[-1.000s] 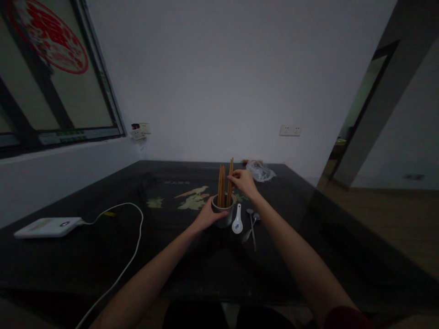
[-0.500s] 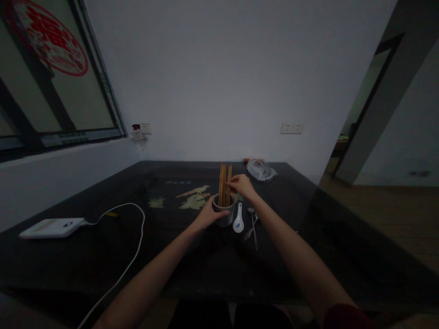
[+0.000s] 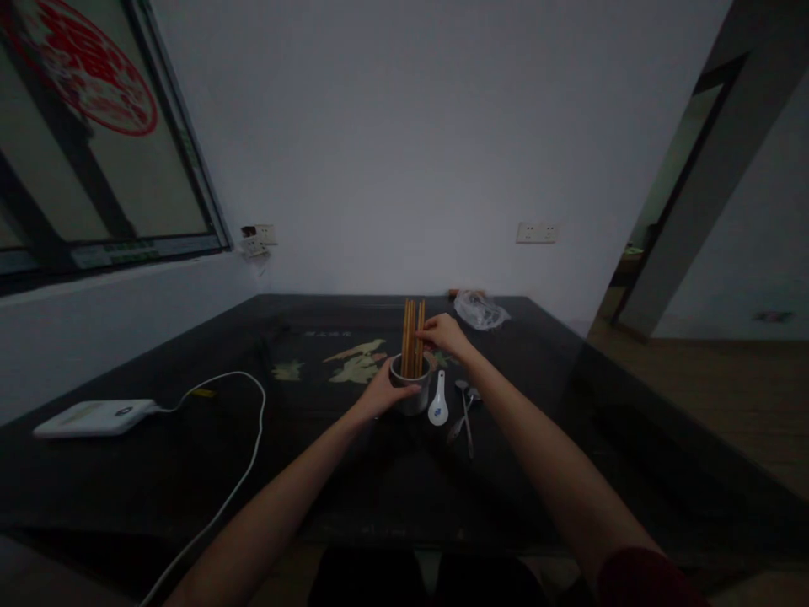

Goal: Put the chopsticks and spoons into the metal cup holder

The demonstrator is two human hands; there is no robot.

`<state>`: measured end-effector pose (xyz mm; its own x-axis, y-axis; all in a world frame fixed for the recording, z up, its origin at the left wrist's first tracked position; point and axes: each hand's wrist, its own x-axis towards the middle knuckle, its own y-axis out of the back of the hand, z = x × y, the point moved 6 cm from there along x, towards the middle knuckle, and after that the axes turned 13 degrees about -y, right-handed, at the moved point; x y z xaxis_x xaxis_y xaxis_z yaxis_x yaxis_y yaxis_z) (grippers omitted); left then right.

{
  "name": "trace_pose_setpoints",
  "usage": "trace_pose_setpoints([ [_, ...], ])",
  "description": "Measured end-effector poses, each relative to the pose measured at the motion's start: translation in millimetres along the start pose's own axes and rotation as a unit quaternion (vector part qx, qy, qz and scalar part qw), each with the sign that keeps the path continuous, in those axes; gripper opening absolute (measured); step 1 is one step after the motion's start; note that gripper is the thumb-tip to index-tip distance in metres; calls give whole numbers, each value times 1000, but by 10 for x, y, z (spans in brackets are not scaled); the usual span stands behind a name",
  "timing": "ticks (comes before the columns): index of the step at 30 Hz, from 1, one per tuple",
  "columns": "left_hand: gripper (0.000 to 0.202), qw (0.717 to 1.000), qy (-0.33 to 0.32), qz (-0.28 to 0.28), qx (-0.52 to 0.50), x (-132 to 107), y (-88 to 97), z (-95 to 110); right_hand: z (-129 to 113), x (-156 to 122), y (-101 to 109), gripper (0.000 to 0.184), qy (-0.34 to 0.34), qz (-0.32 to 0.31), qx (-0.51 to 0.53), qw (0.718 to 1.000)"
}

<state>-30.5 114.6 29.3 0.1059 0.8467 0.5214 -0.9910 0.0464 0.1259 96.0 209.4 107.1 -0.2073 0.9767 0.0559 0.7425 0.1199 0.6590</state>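
Note:
My left hand [image 3: 387,389] is wrapped round the near left side of a grey cup-shaped holder [image 3: 414,401], its thumb across the front. Several wooden chopsticks [image 3: 409,337] stand upright in the holder. With closed fingertips, my right hand [image 3: 444,333] pinches the chopsticks at the right of the bunch, above the rim; the fingers hide part of them. Just right of the holder lies a white soup spoon [image 3: 438,409] with a blue mark in its bowl. Beyond it, metal spoons [image 3: 468,426] lie crossed on the dark table [image 3: 354,497].
A crumpled clear plastic bag [image 3: 480,312] lies at the back of the table by the wall. On the left, a white power bank [image 3: 94,419] has a white cable [image 3: 258,438] running to the front edge. Wall sockets [image 3: 536,233] are above the table.
The view has shifted slightly. My left hand stays on the holder, and my right hand keeps its pinch on the chopsticks with hardly any movement.

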Motion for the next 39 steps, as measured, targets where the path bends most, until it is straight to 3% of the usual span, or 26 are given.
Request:
trace_pose_setpoints([
  [18,72,1000,8,1,-11,-10,-5,1,-4,4,-9,15,-41,0,1,999],
  [29,74,1000,6,-3,-10,-5,-7,3,-6,67,-63,15,-14,-9,-35,999],
  [39,73,1000,0,-18,6,-2,1,4,-12,-41,-86,13,4,-32,-40,999],
])
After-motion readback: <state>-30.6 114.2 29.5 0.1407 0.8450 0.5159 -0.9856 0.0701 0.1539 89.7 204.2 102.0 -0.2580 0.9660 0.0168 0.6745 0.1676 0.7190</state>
